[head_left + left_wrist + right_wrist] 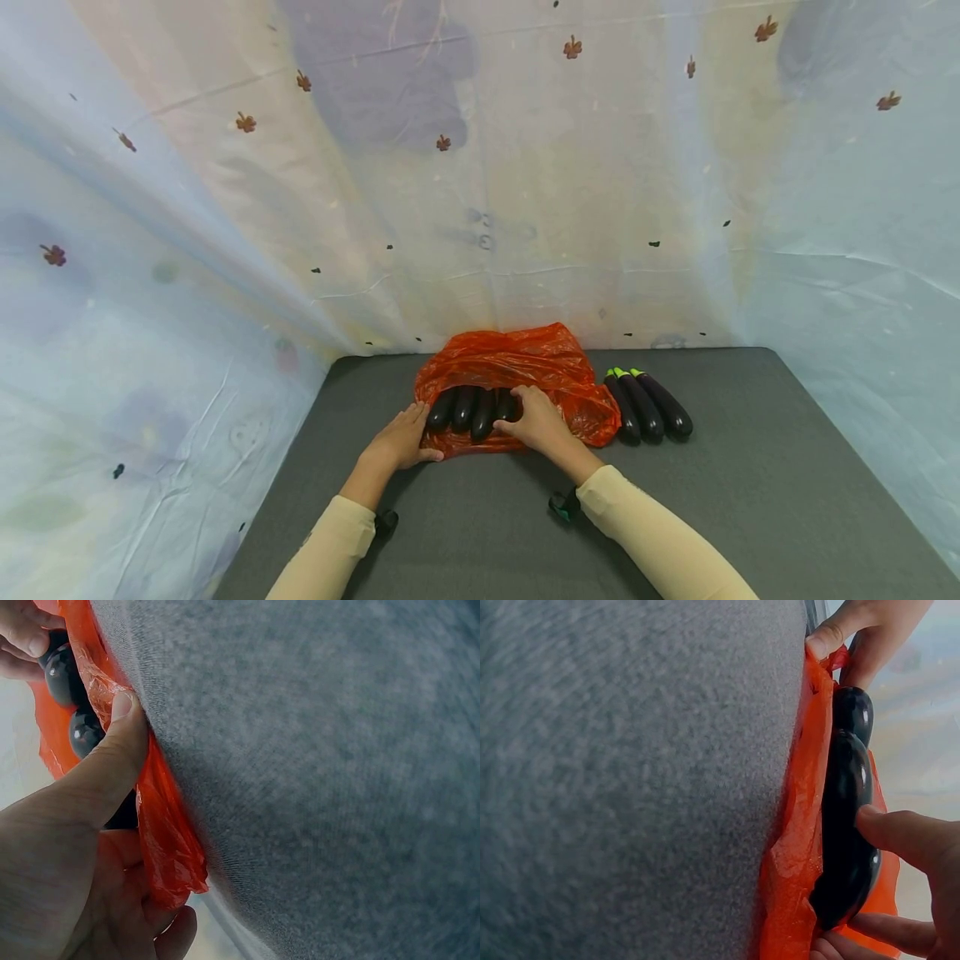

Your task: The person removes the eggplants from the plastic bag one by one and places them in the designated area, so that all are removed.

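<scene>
A red-orange plastic bag [517, 354] lies at the back of the table, its mouth toward me. Several dark, glossy eggplants [465, 408] rest side by side in the mouth, their inner ends hidden by the bag. My left hand [401, 437] holds the bag's left edge; in the left wrist view its thumb [116, 757] lies over the red film and the fingers are behind. With my right hand [538, 419] I grip the rightmost eggplant [507, 406] of the row. Thumb and fingers sit on either side of the dark eggplants [847, 799] in the right wrist view.
Three more eggplants [651, 408] with green stem ends lie right of the bag, close against it. The grey table [480, 533] ends at a back edge just behind the bag. A patterned plastic sheet [600, 167] hangs behind and at both sides.
</scene>
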Action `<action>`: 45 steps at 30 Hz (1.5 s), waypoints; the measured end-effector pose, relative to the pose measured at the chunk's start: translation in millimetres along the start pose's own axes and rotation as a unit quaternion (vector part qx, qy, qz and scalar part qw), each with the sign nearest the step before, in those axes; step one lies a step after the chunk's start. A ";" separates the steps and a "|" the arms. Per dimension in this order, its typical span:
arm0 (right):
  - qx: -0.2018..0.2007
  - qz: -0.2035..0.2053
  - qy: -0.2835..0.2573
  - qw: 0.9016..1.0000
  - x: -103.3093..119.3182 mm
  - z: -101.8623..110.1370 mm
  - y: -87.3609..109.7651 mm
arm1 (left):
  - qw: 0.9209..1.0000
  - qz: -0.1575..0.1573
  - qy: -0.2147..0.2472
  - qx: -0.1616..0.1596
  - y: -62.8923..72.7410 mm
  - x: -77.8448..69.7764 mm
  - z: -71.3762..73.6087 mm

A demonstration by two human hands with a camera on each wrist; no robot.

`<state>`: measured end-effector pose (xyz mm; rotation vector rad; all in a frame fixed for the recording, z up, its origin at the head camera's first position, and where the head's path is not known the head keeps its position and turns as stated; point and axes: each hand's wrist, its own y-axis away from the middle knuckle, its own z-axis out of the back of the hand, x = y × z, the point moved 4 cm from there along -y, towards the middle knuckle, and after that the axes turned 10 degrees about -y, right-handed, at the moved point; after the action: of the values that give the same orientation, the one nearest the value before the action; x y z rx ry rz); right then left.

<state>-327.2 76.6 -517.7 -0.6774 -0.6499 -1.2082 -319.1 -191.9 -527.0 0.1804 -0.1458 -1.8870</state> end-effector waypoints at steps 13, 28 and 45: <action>0.003 0.013 -0.001 1.000 2.7 3.2 11.5 | 1.000 -0.005 -0.004 -0.003 -1.6 -0.4 -0.3; -0.018 -0.002 -0.041 0.999 -4.5 25.4 31.2 | 1.000 -0.010 0.001 -0.004 -2.5 1.4 -1.7; -0.049 -0.037 -0.107 0.992 -18.9 55.0 48.9 | 1.000 -0.010 0.001 -0.003 -3.6 1.8 -2.0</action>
<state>-289.0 140.6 -502.9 -0.8802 -0.8049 -1.2521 -322.6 -192.6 -529.8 0.1796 -0.1370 -1.9076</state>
